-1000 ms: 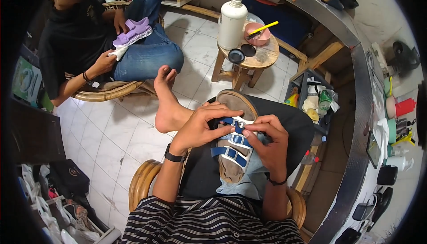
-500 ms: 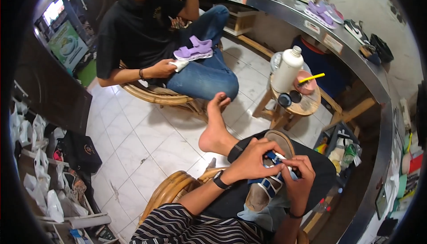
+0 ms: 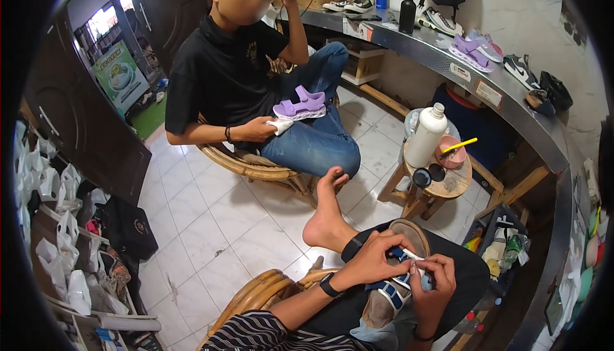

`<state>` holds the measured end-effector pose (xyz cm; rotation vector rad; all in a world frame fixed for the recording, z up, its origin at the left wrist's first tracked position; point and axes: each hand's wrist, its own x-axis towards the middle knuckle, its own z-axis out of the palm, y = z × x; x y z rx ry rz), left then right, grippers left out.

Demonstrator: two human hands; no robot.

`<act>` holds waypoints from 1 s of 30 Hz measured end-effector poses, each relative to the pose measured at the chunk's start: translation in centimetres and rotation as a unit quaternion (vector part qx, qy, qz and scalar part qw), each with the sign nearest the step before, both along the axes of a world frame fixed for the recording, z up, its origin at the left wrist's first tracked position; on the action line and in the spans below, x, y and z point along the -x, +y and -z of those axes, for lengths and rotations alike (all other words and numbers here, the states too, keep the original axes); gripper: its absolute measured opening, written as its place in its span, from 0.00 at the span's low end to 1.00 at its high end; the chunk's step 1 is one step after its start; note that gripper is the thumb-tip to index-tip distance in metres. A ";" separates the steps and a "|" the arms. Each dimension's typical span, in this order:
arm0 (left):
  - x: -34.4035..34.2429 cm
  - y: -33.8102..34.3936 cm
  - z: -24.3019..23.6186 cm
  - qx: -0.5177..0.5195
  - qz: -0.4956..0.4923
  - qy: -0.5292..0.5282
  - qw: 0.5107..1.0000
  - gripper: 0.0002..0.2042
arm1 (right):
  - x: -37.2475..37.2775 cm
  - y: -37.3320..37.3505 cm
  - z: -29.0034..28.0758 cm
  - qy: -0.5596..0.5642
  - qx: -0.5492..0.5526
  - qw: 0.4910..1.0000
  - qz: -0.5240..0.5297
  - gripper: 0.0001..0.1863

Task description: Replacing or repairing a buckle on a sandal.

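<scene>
Sandal (image 3: pixel 388 295) rests on the dark-trousered leg (image 3: pixel 467 280), its long axis running away from the striped shirt (image 3: pixel 249 333) and slightly rightward. From my remote seat I see left hand (image 3: pixel 371 260) and right hand (image 3: pixel 433 289) equally near — one pinching a strap (image 3: pixel 410 254) from the left, the other from the right. Farther out, a white bottle (image 3: pixel 425 139) stands on a wooden stool (image 3: pixel 451 185).

Buckled sandal (image 3: pixel 388 295): straps (image 3: pixel 394 292) are blue and white, footbed (image 3: pixel 378 311) grey-brown. Striped shirt (image 3: pixel 246 335): black, pale wavy lines. Second sandal (image 3: pixel 302 105): purple, white sole (image 3: pixel 298 116). Jeans (image 3: pixel 313 143): blue. Bottle (image 3: pixel 425 139): white. Bowl (image 3: pixel 454 155): pink.
</scene>
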<state>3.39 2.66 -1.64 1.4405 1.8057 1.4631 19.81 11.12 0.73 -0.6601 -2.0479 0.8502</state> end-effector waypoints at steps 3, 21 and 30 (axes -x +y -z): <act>0.2 -0.5 0.2 0.022 0.015 -0.007 1.000 0.17 | -0.2 -0.6 -0.2 -0.021 0.005 1.000 0.016 0.11; 0.4 -0.5 1.4 0.007 0.094 -0.060 0.994 0.15 | -0.9 -0.2 1.0 -0.020 0.064 0.997 0.043 0.11; 0.6 -0.5 0.4 0.017 0.015 -0.061 0.998 0.17 | -0.8 1.9 0.3 -0.027 0.137 0.990 -0.029 0.06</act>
